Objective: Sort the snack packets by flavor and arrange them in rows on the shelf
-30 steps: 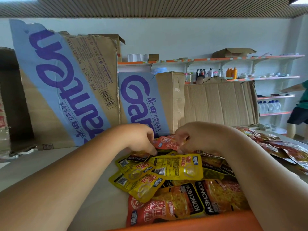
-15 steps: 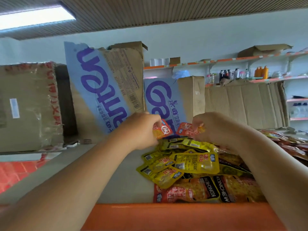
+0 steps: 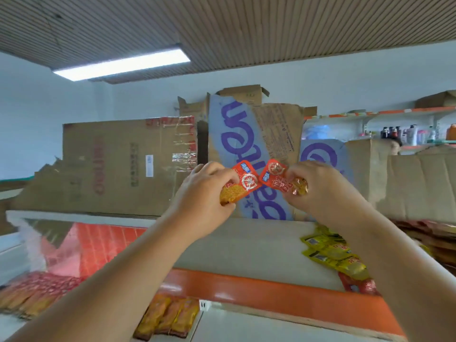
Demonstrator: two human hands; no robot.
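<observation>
On the shelf, cardboard boxes stand behind yellow packets.

Looks like a small shop, maybe the stockroom end: a display shelf with an orange front edge, yellow snack packets heaped on it and more packets lined up one tier down. Flattened cardboard cartons lean behind it. Wall racks across the room hold bottles.

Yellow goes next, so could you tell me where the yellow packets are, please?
Head view: the yellow packets lie right of centre on the shelf top, beside the right forearm, behind the orange edge.
</observation>
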